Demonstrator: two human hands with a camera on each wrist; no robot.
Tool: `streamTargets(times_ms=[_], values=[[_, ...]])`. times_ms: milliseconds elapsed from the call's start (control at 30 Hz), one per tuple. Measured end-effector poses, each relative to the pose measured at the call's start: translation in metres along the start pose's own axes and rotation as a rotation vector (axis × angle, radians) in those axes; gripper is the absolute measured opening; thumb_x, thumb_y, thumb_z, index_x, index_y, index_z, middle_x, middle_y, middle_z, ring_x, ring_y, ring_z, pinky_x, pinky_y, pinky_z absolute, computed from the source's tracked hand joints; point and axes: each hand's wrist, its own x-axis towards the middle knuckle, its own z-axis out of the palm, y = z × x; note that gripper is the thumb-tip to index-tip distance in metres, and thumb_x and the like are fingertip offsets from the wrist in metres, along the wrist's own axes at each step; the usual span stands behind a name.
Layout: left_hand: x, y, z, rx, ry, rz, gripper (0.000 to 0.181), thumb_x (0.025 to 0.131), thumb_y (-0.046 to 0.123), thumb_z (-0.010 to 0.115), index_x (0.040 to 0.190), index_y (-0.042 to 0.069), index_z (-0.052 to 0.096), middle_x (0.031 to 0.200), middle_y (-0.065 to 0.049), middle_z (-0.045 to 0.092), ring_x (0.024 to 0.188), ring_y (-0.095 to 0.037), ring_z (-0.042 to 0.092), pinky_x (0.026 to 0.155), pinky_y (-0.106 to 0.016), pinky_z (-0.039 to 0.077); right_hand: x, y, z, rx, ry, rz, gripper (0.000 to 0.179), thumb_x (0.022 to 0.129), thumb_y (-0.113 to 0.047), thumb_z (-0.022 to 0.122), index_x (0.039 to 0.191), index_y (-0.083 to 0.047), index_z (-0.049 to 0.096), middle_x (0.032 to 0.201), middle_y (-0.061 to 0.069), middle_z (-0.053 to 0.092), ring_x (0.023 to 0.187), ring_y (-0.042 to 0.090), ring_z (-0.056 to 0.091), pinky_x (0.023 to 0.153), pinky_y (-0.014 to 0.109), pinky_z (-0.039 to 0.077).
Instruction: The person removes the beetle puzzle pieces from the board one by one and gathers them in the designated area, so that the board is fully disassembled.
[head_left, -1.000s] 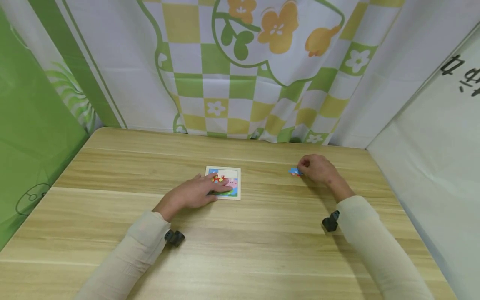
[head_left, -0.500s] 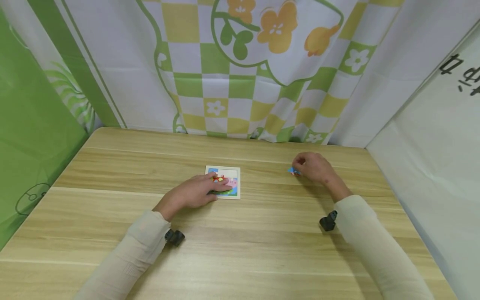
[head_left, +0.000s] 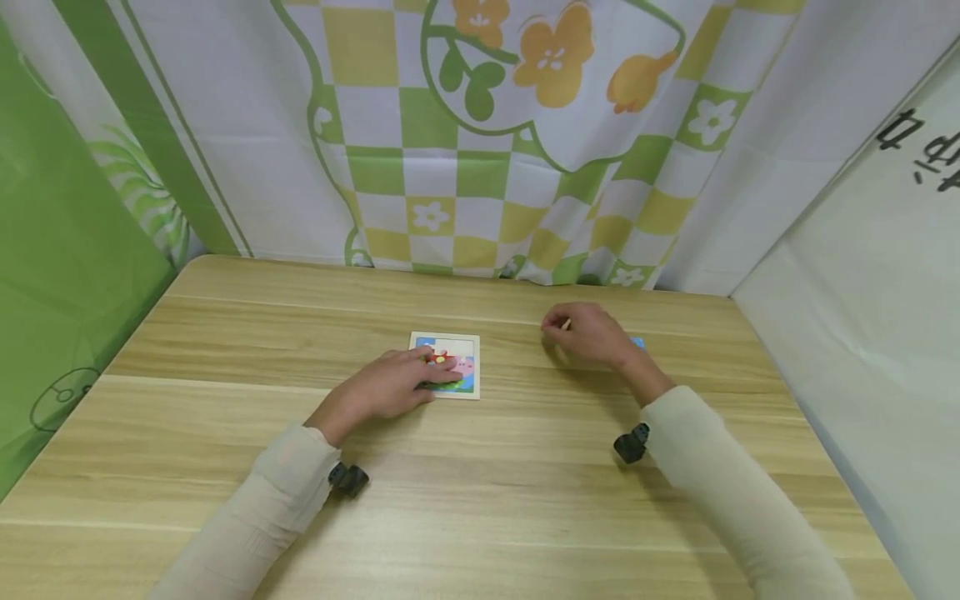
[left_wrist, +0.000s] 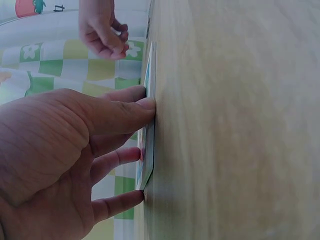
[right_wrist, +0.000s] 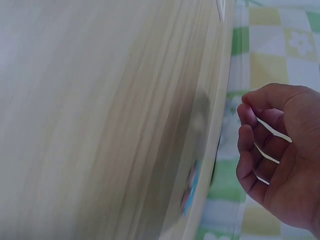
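Note:
A square, pale-framed jigsaw board (head_left: 467,394) lies on the table with a cartoon pig picture in it; a bare pale section shows at its upper right. My left hand (head_left: 393,383) rests across it with fingers spread and fairly straight. In the left wrist view the thumb (left_wrist: 125,114) touches the board's edge. To the right, my right hand (head_left: 588,333) is raised over the table, thumb and forefinger pinched together. A small pale sliver of a jigsaw piece (head_left: 566,324) shows between them; the fingers hide the rest. Another blue jigsaw piece (right_wrist: 190,189) lies on the table behind that hand.
The wooden table (head_left: 480,500) ends at a checked, flowered curtain (head_left: 487,192). A green cloth (head_left: 67,275) hangs at the left, and a white sheet with black writing (head_left: 885,292) stands at the right. Each wrist carries a small black camera (head_left: 348,480).
My right hand has moved left toward the board, lifting a jigsaw piece from where it lay. A blue piece now shows behind the hand. The left hand stays in place.

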Motion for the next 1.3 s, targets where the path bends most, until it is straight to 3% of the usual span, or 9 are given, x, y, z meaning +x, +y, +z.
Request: streamTargets(times_ms=[100, 200, 267, 633, 900, 1133, 1300], values=[[0.000, 0.001, 0.002, 0.008, 0.027, -0.024, 0.047, 0.099, 0.014, 0.070, 0.144, 0.024, 0.064, 0.135, -0.009, 0.065, 0.116, -0.029, 0.056, 0.100, -0.052, 0.043, 0.007, -0.010, 0.006, 0.007, -0.026, -0.050, 0.013, 0.101, -0.014, 0.066, 0.100, -0.007, 0.076, 0.094, 0.002, 0.073, 0.087, 0.020, 0.066, 0.079, 0.043, 0.053], [-0.001, 0.002, 0.003, 0.011, 0.046, -0.045, 0.046, 0.097, 0.016, 0.073, 0.141, 0.026, 0.066, 0.112, -0.007, 0.069, 0.089, -0.020, 0.050, 0.089, -0.045, 0.045, 0.016, -0.020, 0.012, 0.006, -0.058, -0.091, 0.011, 0.100, -0.014, 0.067, 0.098, -0.008, 0.076, 0.091, 0.000, 0.072, 0.083, 0.016, 0.064, 0.076, 0.040, 0.052], [-0.001, 0.003, 0.003, 0.016, 0.046, -0.049, 0.045, 0.097, 0.017, 0.073, 0.141, 0.026, 0.067, 0.104, -0.005, 0.068, 0.084, -0.018, 0.046, 0.086, -0.042, 0.044, 0.021, -0.026, 0.016, 0.017, -0.080, -0.109, 0.011, 0.100, -0.014, 0.067, 0.098, -0.009, 0.076, 0.090, -0.001, 0.072, 0.082, 0.015, 0.064, 0.075, 0.038, 0.051], [-0.003, 0.004, 0.002, 0.003, 0.055, -0.032, 0.044, 0.099, 0.016, 0.071, 0.141, 0.025, 0.066, 0.105, -0.006, 0.068, 0.084, -0.018, 0.046, 0.085, -0.043, 0.045, 0.045, -0.055, 0.043, 0.164, -0.204, -0.192, 0.016, 0.104, -0.011, 0.062, 0.110, -0.007, 0.076, 0.104, 0.002, 0.075, 0.081, 0.013, 0.062, 0.075, 0.032, 0.052], [-0.004, 0.002, 0.001, 0.023, 0.047, -0.033, 0.045, 0.099, 0.017, 0.071, 0.143, 0.026, 0.065, 0.111, -0.008, 0.071, 0.085, -0.019, 0.046, 0.084, -0.043, 0.045, 0.059, -0.075, 0.055, 0.160, -0.269, -0.234, 0.019, 0.104, -0.010, 0.062, 0.116, -0.007, 0.076, 0.114, 0.002, 0.074, 0.086, 0.012, 0.060, 0.079, 0.029, 0.049], [-0.004, 0.002, 0.001, 0.018, 0.038, -0.018, 0.045, 0.101, 0.016, 0.068, 0.145, 0.025, 0.063, 0.134, -0.006, 0.067, 0.091, -0.020, 0.049, 0.086, -0.047, 0.046, 0.066, -0.086, 0.057, 0.129, -0.348, -0.215, 0.025, 0.106, -0.011, 0.059, 0.124, -0.007, 0.074, 0.125, 0.003, 0.071, 0.104, 0.013, 0.062, 0.091, 0.031, 0.048], [-0.003, 0.002, 0.002, 0.009, 0.027, -0.016, 0.047, 0.102, 0.015, 0.066, 0.147, 0.027, 0.060, 0.148, -0.005, 0.057, 0.109, -0.026, 0.054, 0.092, -0.053, 0.045, 0.068, -0.089, 0.056, 0.139, -0.401, -0.203, 0.028, 0.107, -0.010, 0.056, 0.129, -0.006, 0.072, 0.132, 0.005, 0.068, 0.122, 0.016, 0.059, 0.102, 0.035, 0.045]])
